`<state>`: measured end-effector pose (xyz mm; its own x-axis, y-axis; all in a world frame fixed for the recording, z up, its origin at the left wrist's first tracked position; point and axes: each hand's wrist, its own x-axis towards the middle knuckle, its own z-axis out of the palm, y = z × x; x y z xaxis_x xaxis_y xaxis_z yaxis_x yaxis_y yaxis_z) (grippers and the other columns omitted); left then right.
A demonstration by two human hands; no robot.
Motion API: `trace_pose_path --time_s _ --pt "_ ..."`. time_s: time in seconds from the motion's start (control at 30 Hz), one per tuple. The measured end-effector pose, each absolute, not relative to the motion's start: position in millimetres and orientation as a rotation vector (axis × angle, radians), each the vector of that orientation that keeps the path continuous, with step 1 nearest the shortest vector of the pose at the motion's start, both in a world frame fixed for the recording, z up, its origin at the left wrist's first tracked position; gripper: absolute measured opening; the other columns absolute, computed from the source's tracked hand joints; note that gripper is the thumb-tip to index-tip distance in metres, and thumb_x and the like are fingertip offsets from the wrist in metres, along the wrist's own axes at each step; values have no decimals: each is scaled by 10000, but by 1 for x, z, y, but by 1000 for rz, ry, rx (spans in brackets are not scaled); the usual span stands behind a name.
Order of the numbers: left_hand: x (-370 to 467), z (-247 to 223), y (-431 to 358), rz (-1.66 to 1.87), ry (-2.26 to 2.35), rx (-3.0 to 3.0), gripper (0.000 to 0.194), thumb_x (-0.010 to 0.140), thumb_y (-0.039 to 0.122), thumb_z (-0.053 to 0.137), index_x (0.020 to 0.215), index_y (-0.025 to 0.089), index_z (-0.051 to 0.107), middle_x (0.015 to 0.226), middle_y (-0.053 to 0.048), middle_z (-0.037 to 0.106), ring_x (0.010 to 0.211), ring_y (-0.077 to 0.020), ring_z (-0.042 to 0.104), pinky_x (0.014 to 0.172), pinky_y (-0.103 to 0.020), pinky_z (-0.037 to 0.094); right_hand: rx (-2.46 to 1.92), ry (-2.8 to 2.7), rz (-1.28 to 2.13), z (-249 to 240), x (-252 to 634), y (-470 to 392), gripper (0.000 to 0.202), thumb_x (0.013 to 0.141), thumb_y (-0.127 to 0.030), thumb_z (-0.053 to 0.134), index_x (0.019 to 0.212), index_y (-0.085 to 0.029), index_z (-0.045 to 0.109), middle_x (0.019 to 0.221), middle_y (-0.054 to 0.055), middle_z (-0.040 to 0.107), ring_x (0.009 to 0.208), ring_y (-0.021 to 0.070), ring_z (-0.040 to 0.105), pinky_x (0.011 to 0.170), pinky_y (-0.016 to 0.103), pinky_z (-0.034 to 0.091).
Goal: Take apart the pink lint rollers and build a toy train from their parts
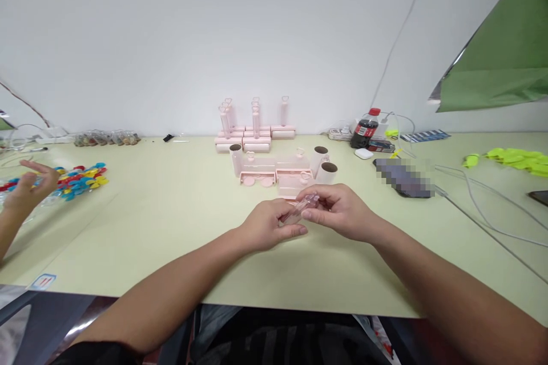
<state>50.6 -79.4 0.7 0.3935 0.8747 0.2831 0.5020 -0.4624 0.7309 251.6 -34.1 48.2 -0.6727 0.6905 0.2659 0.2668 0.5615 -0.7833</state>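
The translucent pinkish plastic piece [298, 209] slanted between the hands, just short of the pink cases [258, 173], long axis running away rightward; left hand [269, 224] curled round its near end, right hand [341, 212] seemingly pinching its far tip.

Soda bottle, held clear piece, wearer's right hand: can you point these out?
Soda bottle [365, 129]: head view, on its side around mid-height.
Clear piece [299, 210]: head view, middle of its visible length.
Right hand [346, 213]: head view, back of the hand.
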Motion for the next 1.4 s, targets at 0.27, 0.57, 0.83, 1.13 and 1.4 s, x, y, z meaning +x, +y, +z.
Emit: trace_pose_path --time_s 0.27,0.57,0.83,1.13,1.4 --pt "45 -8 -76 845 1344 2034 383 852 440 587 1138 192 645 795 -12 594 680 -133 511 627 -242 397 -1543 -2133 331 53 295 13 317 787 -507 611 711 -201 645 571 -5 583 508 138 482 492 258 327" --pt "43 -8 -75 810 1316 2043 286 868 406 562 998 181 682 692 7 565 650 -130 516 637 -247 404 -1685 -2256 369 41 292 24 335 780 -515 599 760 -199 710 724 40 697 600 180 589 519 274 349" --pt "42 -6 -75 805 1330 2021 256 862 393 564 952 190 692 683 6 572 642 -131 512 625 -249 404 -1660 -2309 432 40 296 25 394 776 -555 591 862 -199 736 741 49 716 604 188 611 510 274 372" --pt "43 -6 -75 810 1318 2032 246 867 379 554 933 191 697 669 11 549 639 -128 500 621 -249 393 -1664 -2304 488 42 297 24 365 779 -530 590 868 -204 726 731 43 711 588 185 613 503 271 381" --pt "43 -5 -75 798 1332 2016 254 865 388 551 927 191 698 668 8 546 631 -130 495 602 -247 385 -1671 -2259 593 41 298 25 330 799 -497 571 705 -194 663 625 28 663 518 166 590 471 265 369"
